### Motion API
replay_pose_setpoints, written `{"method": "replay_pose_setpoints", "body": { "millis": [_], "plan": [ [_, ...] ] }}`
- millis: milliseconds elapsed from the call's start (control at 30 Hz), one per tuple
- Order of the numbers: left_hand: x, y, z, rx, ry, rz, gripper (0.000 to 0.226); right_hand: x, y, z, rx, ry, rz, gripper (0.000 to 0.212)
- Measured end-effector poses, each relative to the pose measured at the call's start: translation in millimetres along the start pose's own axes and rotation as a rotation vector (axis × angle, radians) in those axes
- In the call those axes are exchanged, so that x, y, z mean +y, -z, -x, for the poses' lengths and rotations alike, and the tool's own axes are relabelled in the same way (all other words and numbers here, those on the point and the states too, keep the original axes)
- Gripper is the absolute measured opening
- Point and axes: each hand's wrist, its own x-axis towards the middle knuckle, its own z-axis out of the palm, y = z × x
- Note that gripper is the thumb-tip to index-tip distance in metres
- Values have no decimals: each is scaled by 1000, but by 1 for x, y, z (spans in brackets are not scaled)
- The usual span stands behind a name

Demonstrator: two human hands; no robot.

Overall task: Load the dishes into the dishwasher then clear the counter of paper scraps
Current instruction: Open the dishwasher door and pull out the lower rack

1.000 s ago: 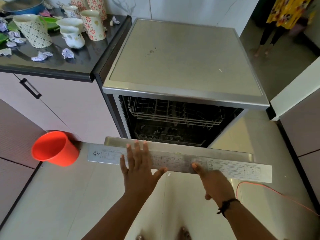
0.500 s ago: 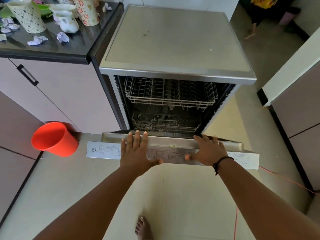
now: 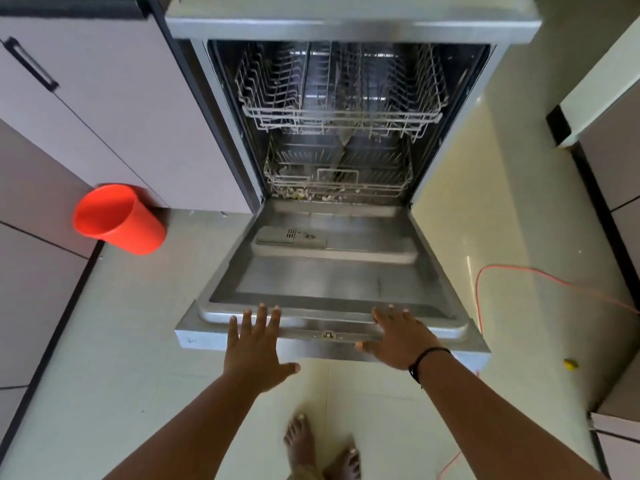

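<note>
Stainless steel fills the middle of my view: the dishwasher (image 3: 346,133) stands at 12 o'clock with its door (image 3: 329,271) dropped nearly flat toward me, inner face up; its long front edge runs from 9 o'clock to 3 o'clock right under my hands. My left hand (image 3: 256,344) lies spread, fingers straight, on that edge at about 11 o'clock; my right hand (image 3: 398,336) lies spread too, palm down on the same edge at about 1 o'clock; neither one grips or pinches anything. Inside, the upper rack (image 3: 343,116) and the lower rack (image 3: 339,181) both sit pushed in, and I see no dishes in them, only some small bits along the front of the lower one. No dishes or paper scraps show here; only a dark sliver of counter (image 3: 69,6) shows at 10 o'clock, so my left hand is probably the nearer one for fetching. I judge loading has not begun; the next reach goes straight ahead over the door to draw a rack out. An orange cup (image 3: 117,218) lies on the floor at 9 o'clock, an orange cord (image 3: 512,271) trails at 3 o'clock.
</note>
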Motion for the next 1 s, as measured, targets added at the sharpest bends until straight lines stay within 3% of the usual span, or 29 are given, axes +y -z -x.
{"method": "replay_pose_setpoints", "body": {
  "millis": [167,300,400,733,1000],
  "plan": [
    [2,-57,-11,-162,-7,-18,106,13,-69,-28,-125,-37,-84,63],
    [2,-101,-23,-241,-25,-30,106,22,-121,-44,-158,-17,-43,79],
    [0,-133,-31,-301,-48,-51,105,32,-159,-49,-139,7,11,69],
    [2,-212,-78,-466,-75,-30,100,46,-232,-97,-255,-12,26,91],
    [0,-278,-119,-573,-83,-10,95,56,-277,-153,-396,-74,23,87]
  ]
}}
